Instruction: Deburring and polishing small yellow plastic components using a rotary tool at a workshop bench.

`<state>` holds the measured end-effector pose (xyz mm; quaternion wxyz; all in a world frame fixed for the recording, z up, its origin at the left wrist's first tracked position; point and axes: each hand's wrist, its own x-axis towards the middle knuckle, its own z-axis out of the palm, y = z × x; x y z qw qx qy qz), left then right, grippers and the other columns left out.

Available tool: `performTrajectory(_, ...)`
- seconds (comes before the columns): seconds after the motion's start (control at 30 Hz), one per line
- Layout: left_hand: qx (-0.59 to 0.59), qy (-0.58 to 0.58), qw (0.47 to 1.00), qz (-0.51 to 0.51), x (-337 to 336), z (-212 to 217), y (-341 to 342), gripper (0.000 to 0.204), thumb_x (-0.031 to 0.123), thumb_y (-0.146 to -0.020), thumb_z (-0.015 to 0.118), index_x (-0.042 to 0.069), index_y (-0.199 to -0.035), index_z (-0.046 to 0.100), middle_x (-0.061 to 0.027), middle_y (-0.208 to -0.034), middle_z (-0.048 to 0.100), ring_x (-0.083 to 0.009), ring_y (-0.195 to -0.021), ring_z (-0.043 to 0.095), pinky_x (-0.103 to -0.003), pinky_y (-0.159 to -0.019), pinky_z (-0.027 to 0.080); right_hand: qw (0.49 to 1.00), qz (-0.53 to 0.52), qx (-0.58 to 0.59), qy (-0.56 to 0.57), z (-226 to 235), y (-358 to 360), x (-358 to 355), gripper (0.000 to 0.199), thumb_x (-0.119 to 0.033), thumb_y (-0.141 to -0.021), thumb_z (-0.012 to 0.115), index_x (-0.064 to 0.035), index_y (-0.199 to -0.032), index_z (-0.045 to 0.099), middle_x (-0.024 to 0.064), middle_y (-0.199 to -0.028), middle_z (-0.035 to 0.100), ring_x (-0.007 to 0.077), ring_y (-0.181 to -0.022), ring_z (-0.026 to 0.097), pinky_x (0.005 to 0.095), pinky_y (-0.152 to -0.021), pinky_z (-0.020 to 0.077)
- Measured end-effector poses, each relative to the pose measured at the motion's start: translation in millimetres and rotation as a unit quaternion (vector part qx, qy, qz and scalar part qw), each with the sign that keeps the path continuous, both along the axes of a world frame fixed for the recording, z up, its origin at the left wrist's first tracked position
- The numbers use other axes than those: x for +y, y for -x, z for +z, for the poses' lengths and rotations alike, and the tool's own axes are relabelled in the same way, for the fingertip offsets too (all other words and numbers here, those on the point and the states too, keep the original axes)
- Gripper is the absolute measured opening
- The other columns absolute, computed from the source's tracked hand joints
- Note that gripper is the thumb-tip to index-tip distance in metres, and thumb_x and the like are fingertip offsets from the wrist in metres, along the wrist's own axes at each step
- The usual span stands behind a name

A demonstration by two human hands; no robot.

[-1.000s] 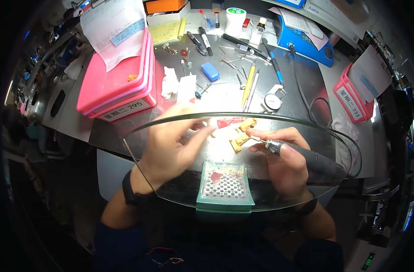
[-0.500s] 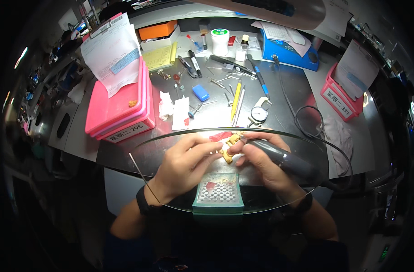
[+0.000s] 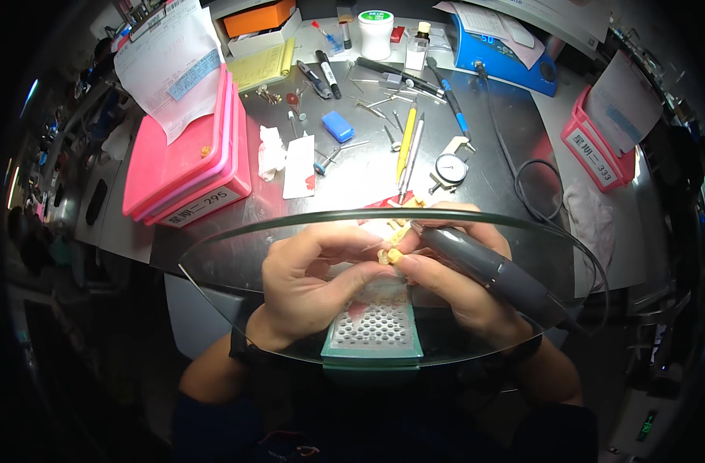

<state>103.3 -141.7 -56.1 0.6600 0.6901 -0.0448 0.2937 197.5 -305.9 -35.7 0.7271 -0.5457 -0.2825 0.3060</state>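
Note:
My left hand (image 3: pixel 310 272) is closed, its thumb and finger pinching a small yellow-and-translucent tooth-shaped piece (image 3: pixel 384 256) at its fingertips. A second small yellow lump (image 3: pixel 396 255) touches it, against my right thumb. My right hand (image 3: pixel 464 289) is closed round a dark grey, corded rotary handpiece (image 3: pixel 495 266), whose tip lies hidden among the fingers. Just beyond the fingertips lies another yellow piece (image 3: pixel 399 231), partly covered. A transparent curved shield (image 3: pixel 221 289) stands between my view and both hands. Below the fingers sits a green-framed tray with a perforated metal grid (image 3: pixel 372 328).
Pink stacked boxes (image 3: pixel 179 154) with papers stand at left, another pink box (image 3: pixel 599 147) at right. A blue control unit (image 3: pixel 499 58) stands behind, its cable (image 3: pixel 514 154) looping right. A dial gauge (image 3: pixel 450 167), a yellow pencil-like tool (image 3: pixel 406 143) and a blue block (image 3: pixel 339 126) lie ahead.
The view has shifted a little. My hands have turned and drawn together; the larger yellow piece between them has given way to small pieces at the fingertips. The handpiece stays in my right hand.

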Motion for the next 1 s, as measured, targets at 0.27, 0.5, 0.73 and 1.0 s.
performTrajectory(0.27, -0.046, -0.141, 0.989, -0.017, 10.1, -3.6, -1.3, 0.026, -0.007, -0.071, 0.076, 0.000, -0.095, 0.069, -0.0119, -0.089, 0.069, -0.0147, -0.075, 0.067, -0.024, -0.063, 0.053, 0.999, -0.003, -0.036, 0.032, 2.0, 3.3, -3.4, 0.034, 0.002, -0.084, 0.066, 0.0000, -0.115, 0.052, 0.0086, -0.093, 0.063, 0.0112, -0.083, 0.062, 0.0245, -0.070, 0.0503)
performTrajectory(0.5, -0.032, -0.134, 0.990, -0.029, 7.7, -1.3, 1.1, 0.027, -0.010, -0.070, 0.074, 0.002, -0.094, 0.070, -0.0107, -0.090, 0.068, -0.0151, -0.075, 0.067, -0.025, -0.064, 0.054, 0.999, -0.001, -0.033, 0.021, 1.6, 3.8, -5.2, 0.033, 0.002, -0.084, 0.066, 0.0004, -0.115, 0.052, 0.0080, -0.093, 0.063, 0.0113, -0.085, 0.062, 0.0254, -0.071, 0.0516)
performTrajectory(0.73, -0.008, -0.087, 0.996, -0.011, 5.6, -7.7, 1.4, 0.026, -0.011, -0.070, 0.074, 0.000, -0.093, 0.069, -0.0123, -0.091, 0.069, -0.0172, -0.079, 0.069, -0.025, -0.068, 0.055, 1.000, -0.015, -0.026, -0.007, -0.8, -0.3, -2.5, 0.034, 0.000, -0.086, 0.065, 0.0011, -0.117, 0.050, 0.0079, -0.092, 0.064, 0.0102, -0.083, 0.062, 0.0246, -0.070, 0.0516)
performTrajectory(1.0, 0.024, -0.082, 0.996, -0.030, 6.2, -0.4, 4.3, 0.025, -0.015, -0.069, 0.073, -0.004, -0.091, 0.066, -0.0165, -0.094, 0.067, -0.0206, -0.086, 0.067, -0.029, -0.074, 0.055, 0.998, -0.034, -0.047, -0.004, -3.6, 3.6, -3.3, 0.035, 0.000, -0.086, 0.066, 0.0014, -0.117, 0.050, 0.0075, -0.090, 0.064, 0.0104, -0.082, 0.062, 0.0246, -0.069, 0.0512)
